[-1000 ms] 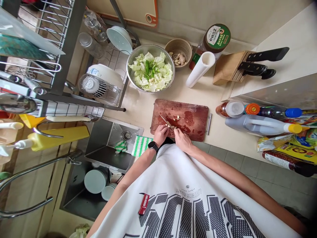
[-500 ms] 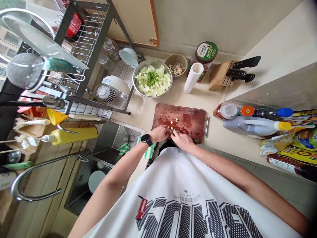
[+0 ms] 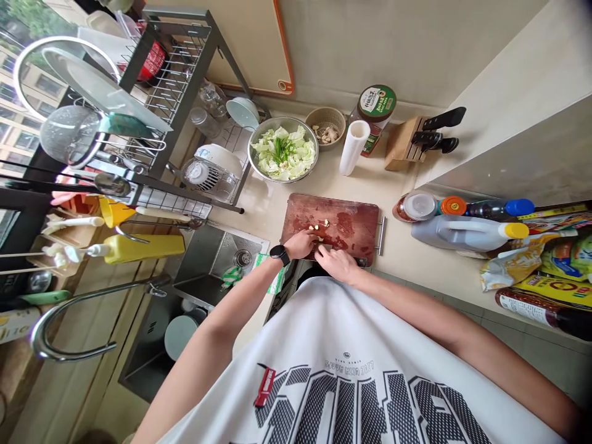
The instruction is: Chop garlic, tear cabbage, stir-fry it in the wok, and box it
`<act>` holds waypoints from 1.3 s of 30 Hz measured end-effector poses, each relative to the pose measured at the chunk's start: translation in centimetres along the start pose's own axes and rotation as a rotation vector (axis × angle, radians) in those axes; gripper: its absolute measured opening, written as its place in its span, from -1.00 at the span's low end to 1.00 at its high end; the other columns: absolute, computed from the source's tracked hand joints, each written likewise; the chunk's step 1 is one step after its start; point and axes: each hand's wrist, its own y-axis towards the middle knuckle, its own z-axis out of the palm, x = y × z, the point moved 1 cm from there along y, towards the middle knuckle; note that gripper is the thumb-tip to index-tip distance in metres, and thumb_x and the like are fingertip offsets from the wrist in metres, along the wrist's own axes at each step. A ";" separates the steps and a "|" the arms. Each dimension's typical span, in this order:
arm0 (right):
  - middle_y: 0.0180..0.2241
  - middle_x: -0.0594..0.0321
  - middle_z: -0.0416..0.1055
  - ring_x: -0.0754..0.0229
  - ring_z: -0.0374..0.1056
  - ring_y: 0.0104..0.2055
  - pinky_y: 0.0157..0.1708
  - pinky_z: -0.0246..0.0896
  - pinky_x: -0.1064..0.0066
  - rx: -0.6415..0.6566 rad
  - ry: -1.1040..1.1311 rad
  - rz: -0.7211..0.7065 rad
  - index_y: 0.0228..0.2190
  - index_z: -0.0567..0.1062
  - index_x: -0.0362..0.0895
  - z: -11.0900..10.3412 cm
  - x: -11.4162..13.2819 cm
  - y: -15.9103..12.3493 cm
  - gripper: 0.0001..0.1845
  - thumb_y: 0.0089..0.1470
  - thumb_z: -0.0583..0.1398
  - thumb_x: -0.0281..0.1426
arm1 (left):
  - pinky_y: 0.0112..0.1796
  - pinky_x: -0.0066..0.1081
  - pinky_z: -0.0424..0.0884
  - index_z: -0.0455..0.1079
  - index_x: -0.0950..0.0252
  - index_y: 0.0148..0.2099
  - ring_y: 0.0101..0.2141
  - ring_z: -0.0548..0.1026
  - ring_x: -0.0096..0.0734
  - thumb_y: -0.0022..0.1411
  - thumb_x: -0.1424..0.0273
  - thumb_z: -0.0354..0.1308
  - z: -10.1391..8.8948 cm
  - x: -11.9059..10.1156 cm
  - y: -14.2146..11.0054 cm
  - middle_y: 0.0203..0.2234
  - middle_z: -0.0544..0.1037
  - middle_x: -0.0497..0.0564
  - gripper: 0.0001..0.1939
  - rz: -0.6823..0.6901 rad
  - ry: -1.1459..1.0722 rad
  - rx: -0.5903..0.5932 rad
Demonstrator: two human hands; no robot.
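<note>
A wet reddish-brown cutting board [image 3: 351, 216] lies on the counter before me, with small pale garlic pieces [image 3: 326, 222] scattered near its middle. My left hand [image 3: 301, 243], wearing a black watch, is over the board's near left part. Its fingers are curled together beside the garlic; whatever they pinch is hidden. My right hand [image 3: 338, 263] is closed at the board's near edge, around what appears to be a knife, of which only a sliver of greyish blade [image 3: 326, 247] shows between the hands.
Behind the board stand a metal bowl of chopped cabbage [image 3: 283, 151], a basket with ginger and garlic [image 3: 327, 128], a white roll [image 3: 355, 148], a jar [image 3: 377, 105] and a knife block [image 3: 402, 145]. Left are a sink [image 3: 198, 277] and dish rack [image 3: 203, 37]; bottles [image 3: 467, 233] line the right.
My left hand has shifted slightly up and right over the board, closer to the garlic pieces. My right hand stays nearly in place. The whole view has shifted slightly.
</note>
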 end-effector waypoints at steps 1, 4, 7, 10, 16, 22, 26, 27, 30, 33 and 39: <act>0.06 -0.12 0.36 0.08 0.54 -0.20 -0.26 0.47 0.24 0.007 0.014 0.002 0.11 0.38 -0.18 -0.1 -0.1 -0.2 -0.55 0.32 -0.11 -0.59 | 0.00 -0.23 0.50 0.58 0.25 -0.14 -0.12 0.56 -0.19 0.19 0.62 0.02 -0.4 0.2 0.1 -0.17 0.59 0.14 -0.65 -0.023 -0.006 -0.051; 0.09 -0.09 0.35 0.13 0.55 -0.20 -0.23 0.45 0.29 0.029 0.074 0.021 0.15 0.37 -0.14 0.2 -1.0 -1.8 -0.53 0.31 -0.09 -0.58 | -0.08 -0.24 0.52 0.55 0.26 -0.14 -0.18 0.55 -0.21 0.26 0.57 0.01 -2.3 1.4 -0.7 -0.20 0.56 0.14 -0.70 -0.126 -0.036 -0.265; 0.12 -0.03 0.36 0.17 0.54 -0.22 -0.23 0.44 0.33 -0.008 0.146 0.092 0.21 0.37 -0.10 1.5 -2.4 -4.4 -0.49 0.32 -0.07 -0.54 | -0.16 -0.25 0.53 0.52 0.27 -0.18 -0.25 0.54 -0.23 0.29 0.56 -0.03 -3.3 2.8 -2.5 -0.21 0.54 0.14 -0.71 -0.309 -0.059 -0.468; 0.11 0.04 0.40 0.19 0.52 -0.19 -0.17 0.42 0.37 -0.119 0.264 0.189 0.22 0.39 -0.10 3.6 -4.1 -7.2 -0.49 0.31 -0.03 -0.51 | -0.13 -0.18 0.52 0.51 0.29 -0.15 -0.22 0.54 -0.18 0.29 0.56 -0.03 -1.5 2.9 -3.2 -0.19 0.53 0.19 -0.72 -0.403 -0.036 -0.544; -0.31 0.12 0.49 0.14 0.46 -0.30 -0.27 0.42 0.33 -0.432 0.842 0.349 -0.29 0.46 -0.15 7.6 -6.4 -9.0 -0.73 0.30 0.01 -0.31 | 0.05 0.06 0.36 0.40 0.21 0.16 0.06 0.38 0.07 0.31 0.36 0.15 5.2 -0.7 0.0 0.08 0.46 0.25 -0.62 -0.336 0.084 -0.556; -0.71 0.53 0.20 0.31 0.16 -0.73 -0.71 0.09 0.53 -0.291 1.500 0.494 -0.31 0.30 -0.08 11.1 -5.0 -7.5 -0.60 0.22 0.09 0.02 | 0.02 0.07 0.31 0.42 0.22 0.00 0.04 0.36 0.12 0.32 0.24 0.20 8.2 -2.1 1.3 0.04 0.46 0.27 -0.74 -0.460 0.081 -0.639; -0.73 0.52 0.24 0.33 0.18 -0.74 -0.69 0.11 0.55 -0.298 1.549 0.500 -0.34 0.30 -0.08 11.9 -3.8 -6.6 -0.57 0.18 0.13 0.05 | -0.01 0.04 0.31 0.40 0.23 -0.03 0.00 0.37 0.07 0.34 0.26 0.18 9.4 -2.9 1.2 -0.01 0.47 0.25 -0.78 -0.574 0.097 -0.796; -0.73 0.52 0.25 0.34 0.19 -0.74 -0.69 0.12 0.55 -0.296 1.550 0.506 -0.35 0.29 -0.08 12.1 -3.6 -6.4 -0.56 0.18 0.13 0.05 | -0.01 0.04 0.31 0.39 0.22 -0.02 0.00 0.37 0.07 0.34 0.26 0.18 9.6 -3.1 1.3 -0.02 0.47 0.24 -0.78 -0.617 0.106 -0.842; -0.73 0.51 0.26 0.34 0.20 -0.74 -0.69 0.13 0.55 -0.289 1.545 0.512 -0.37 0.28 -0.07 12.5 -2.8 -5.6 -0.56 0.18 0.12 0.06 | -0.02 0.04 0.31 0.38 0.22 -0.04 -0.02 0.38 0.08 0.35 0.26 0.17 9.9 -3.5 2.2 -0.05 0.46 0.23 -0.79 -0.695 0.122 -0.921; -0.73 0.51 0.27 0.33 0.22 -0.74 -0.71 0.10 0.56 -0.271 1.547 0.491 -0.38 0.26 -0.06 12.7 -1.8 -4.6 -0.56 0.18 0.09 0.06 | -0.04 0.03 0.31 0.37 0.24 -0.10 -0.05 0.40 0.07 0.39 0.28 0.12 10.1 -3.3 3.1 -0.11 0.45 0.24 -0.85 -0.738 0.097 -0.948; -0.73 0.49 0.25 0.32 0.22 -0.74 -0.73 0.08 0.55 -0.267 1.564 0.443 -0.41 0.23 -0.05 12.3 -0.2 -2.3 -0.64 0.19 0.08 -0.02 | -0.06 -0.03 0.30 0.26 0.21 -0.21 -0.11 0.39 -0.05 0.43 0.39 -0.01 10.8 -2.8 3.4 -0.20 0.41 0.18 -0.90 -0.757 -0.041 -0.913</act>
